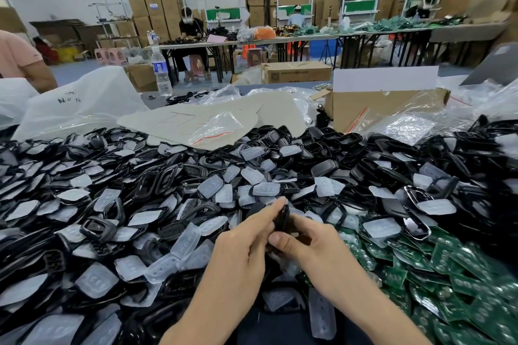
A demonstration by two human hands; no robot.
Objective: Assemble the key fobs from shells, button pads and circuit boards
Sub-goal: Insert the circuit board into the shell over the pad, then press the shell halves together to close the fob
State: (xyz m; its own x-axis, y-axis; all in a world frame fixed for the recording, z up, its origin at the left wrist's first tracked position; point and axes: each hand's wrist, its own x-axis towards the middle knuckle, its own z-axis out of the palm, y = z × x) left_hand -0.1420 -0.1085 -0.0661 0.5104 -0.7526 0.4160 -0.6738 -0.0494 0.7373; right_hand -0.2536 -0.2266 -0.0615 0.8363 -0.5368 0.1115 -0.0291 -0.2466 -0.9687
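Both my hands meet over the middle of the heap and hold one black key fob shell point(283, 220) between them. My left hand point(244, 244) pinches it from the left with thumb and fingers. My right hand point(305, 246) grips it from the right, thumb on its lower edge. The shell stands on edge and is mostly hidden by my fingers. Black shells point(157, 182) and translucent white button pads point(185, 241) cover the table in a deep pile. Green circuit boards point(454, 274) lie heaped at the lower right.
Beige card sheets point(196, 123) and clear plastic bags point(81, 103) lie behind the pile. An open cardboard box point(372, 109) stands at the back right, a water bottle point(161, 70) at the back left. A person's arm point(22, 61) is at the far left. Other workers sit at distant tables.
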